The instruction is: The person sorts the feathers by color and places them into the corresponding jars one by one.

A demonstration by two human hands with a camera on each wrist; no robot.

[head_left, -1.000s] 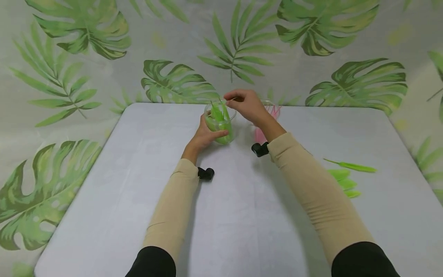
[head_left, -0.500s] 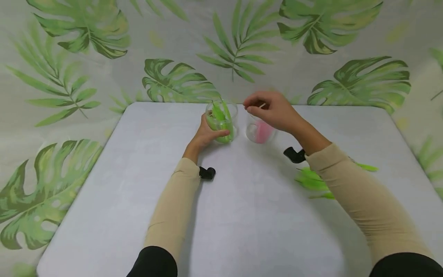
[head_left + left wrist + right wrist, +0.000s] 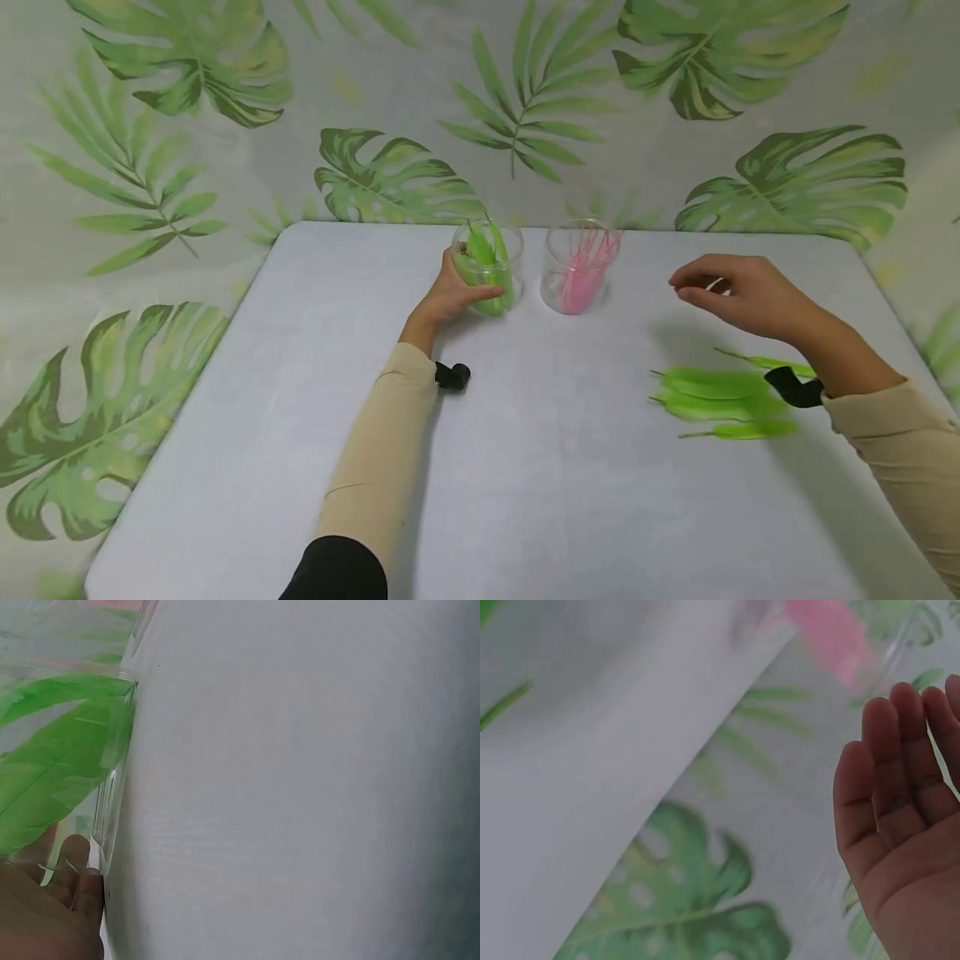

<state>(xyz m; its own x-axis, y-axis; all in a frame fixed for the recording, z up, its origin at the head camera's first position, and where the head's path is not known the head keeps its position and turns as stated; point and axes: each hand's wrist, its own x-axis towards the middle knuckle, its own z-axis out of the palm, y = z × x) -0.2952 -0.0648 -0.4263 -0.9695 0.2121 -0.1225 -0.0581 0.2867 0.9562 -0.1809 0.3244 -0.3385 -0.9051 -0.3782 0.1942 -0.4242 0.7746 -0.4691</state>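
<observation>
My left hand [image 3: 450,292] grips a clear jar [image 3: 517,242], its thumb across the front. Inside the jar stand green feathers [image 3: 483,250]; the left wrist view shows a broad green feather [image 3: 60,765] through the clear wall. My right hand [image 3: 757,296] hovers over the right part of the table, fingers loosely bent and holding nothing; the right wrist view shows the bare palm [image 3: 915,885]. Beneath and to the left of that wrist lie several loose green feathers [image 3: 720,407], side by side with quills pointing left. One more green feather [image 3: 765,361] lies just beyond them, partly covered by the wrist.
A second clear jar [image 3: 551,283] stands to the right of the held one, with pink feathers [image 3: 585,275] leaning in it. Both are near the far edge of the white table [image 3: 300,375]. A leaf-printed cloth [image 3: 247,167] hangs behind.
My right hand has moved away from the green feathers' jar, past the pink feathers' jar, to the right above the loose feathers. My left hand has kept its grip on the jar.
</observation>
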